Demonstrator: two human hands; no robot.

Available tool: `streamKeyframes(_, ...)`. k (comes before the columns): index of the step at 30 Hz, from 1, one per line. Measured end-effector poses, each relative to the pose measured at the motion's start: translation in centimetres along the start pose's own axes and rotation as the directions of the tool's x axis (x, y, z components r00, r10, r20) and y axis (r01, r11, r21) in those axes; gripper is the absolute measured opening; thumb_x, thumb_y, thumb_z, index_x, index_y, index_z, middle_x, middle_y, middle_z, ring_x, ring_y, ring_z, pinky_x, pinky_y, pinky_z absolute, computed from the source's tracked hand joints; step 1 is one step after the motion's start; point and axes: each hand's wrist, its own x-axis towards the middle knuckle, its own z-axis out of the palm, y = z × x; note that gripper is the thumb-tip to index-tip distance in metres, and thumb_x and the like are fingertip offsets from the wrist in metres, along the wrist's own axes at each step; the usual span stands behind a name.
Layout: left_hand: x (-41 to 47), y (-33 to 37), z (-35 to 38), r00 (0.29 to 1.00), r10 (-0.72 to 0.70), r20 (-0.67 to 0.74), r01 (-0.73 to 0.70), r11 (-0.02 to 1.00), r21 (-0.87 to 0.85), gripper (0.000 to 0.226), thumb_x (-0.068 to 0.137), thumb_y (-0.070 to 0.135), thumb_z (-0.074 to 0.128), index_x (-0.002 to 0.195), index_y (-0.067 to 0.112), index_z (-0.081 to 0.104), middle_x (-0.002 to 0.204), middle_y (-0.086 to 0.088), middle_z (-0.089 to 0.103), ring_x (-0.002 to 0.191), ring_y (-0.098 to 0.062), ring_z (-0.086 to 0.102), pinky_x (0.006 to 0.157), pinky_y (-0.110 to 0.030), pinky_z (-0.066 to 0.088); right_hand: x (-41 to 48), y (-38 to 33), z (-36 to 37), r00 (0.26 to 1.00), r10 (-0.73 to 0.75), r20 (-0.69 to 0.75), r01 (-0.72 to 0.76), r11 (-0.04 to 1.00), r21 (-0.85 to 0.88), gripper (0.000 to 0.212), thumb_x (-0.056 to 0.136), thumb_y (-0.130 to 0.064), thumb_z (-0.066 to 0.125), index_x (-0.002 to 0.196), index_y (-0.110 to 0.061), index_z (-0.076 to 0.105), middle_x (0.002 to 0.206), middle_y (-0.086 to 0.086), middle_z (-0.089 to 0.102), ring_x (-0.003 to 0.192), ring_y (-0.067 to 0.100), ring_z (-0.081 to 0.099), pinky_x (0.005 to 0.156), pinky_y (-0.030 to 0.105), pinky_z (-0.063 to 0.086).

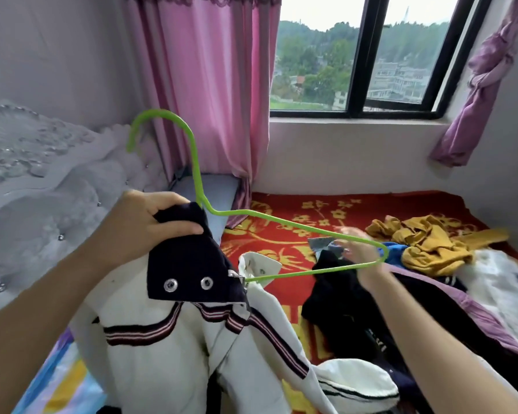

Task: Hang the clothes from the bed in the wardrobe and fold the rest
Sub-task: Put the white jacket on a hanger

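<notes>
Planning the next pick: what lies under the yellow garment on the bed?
Under the yellow garment, a blue garment pokes out; white fabric lies alongside. The rest is covered.

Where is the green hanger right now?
Head view, centre: the green hanger is held up over the bed, its neck rising from the jacket's dark collar, which the left hand grips. Its far corner is at the blurred right hand.
</notes>
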Motion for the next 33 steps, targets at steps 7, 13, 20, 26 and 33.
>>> streamKeyframes(7, 0.9, 0.9, -2.3, 0.995, 0.066, -0.073, -0.07, 0.996, -0.051, 0.046, 0.055, 0.024, 0.073, 0.068, 0.066, 0.06, 0.062, 0.038, 0.059, 0.059, 0.018, 0.054, 0.061, 0.001, 0.039, -2.8, -2.9, 10.6, 0.775, -0.051, 0.629, -0.01, 0.996, 0.093, 0.035, 0.101, -0.026, 0.033, 0.103, -0.009, 0.064, 0.091, 0.005, 0.066, 0.083, 0.018, 0.06, 0.071, 0.027, 0.044)
streamKeyframes(13, -0.6, -2.3, -3.7, 0.981, -0.03, -0.192, 0.025, 0.999, -0.027, 0.049, 0.058, 0.022, 0.076, 0.067, 0.067, 0.059, 0.062, 0.041, 0.058, 0.059, 0.021, 0.053, 0.06, 0.004, 0.038, -5.8, -2.1, 8.1, 0.408, 0.077, 0.91, 0.317, 0.922, -0.221, 0.042, 0.088, 0.01, 0.05, 0.127, -0.005, 0.049, 0.105, -0.004, 0.061, 0.091, 0.004, 0.057, 0.076, 0.012, 0.044)
streamKeyframes(20, -1.0, -6.8, -5.5, 0.931, -0.19, -0.312, 0.173, 0.982, -0.081, 0.044, 0.07, 0.012, 0.077, 0.071, 0.054, 0.068, 0.061, 0.035, 0.061, 0.056, 0.016, 0.056, 0.061, -0.001, 0.045, -10.5, -3.1, 2.6, 0.389, -0.023, 0.921, 0.714, 0.64, -0.286, 0.014, 0.083, -0.014, 0.07, 0.097, -0.017, 0.069, 0.103, -0.006, 0.064, 0.105, 0.001, 0.049, 0.099, 0.016, 0.026)
streamKeyframes(26, 0.1, -7.6, -4.5, 0.905, -0.167, -0.391, 0.123, 0.983, -0.136, 0.056, 0.08, 0.003, 0.067, 0.065, 0.056, 0.066, 0.057, 0.032, 0.061, 0.052, 0.013, 0.056, 0.057, -0.002, 0.045, -13.8, -2.1, 4.9, 0.257, -0.288, 0.922, 0.798, 0.601, -0.035, 0.014, 0.093, -0.008, 0.053, 0.101, 0.001, 0.059, 0.139, -0.003, 0.048, 0.136, -0.001, 0.028, 0.112, 0.025, 0.016)
streamKeyframes(33, -0.3, -9.9, -6.3, 0.881, -0.272, -0.388, 0.183, 0.951, -0.251, 0.01, 0.065, 0.045, 0.069, 0.073, 0.039, 0.071, 0.065, 0.016, 0.068, 0.067, -0.013, 0.064, 0.071, -0.028, 0.055, -12.7, -3.9, 4.3, 0.453, -0.201, 0.869, 0.892, 0.118, -0.437, 0.044, 0.092, -0.038, 0.056, 0.128, -0.017, 0.043, 0.115, -0.001, 0.06, 0.098, 0.013, 0.053, 0.085, 0.023, 0.025)
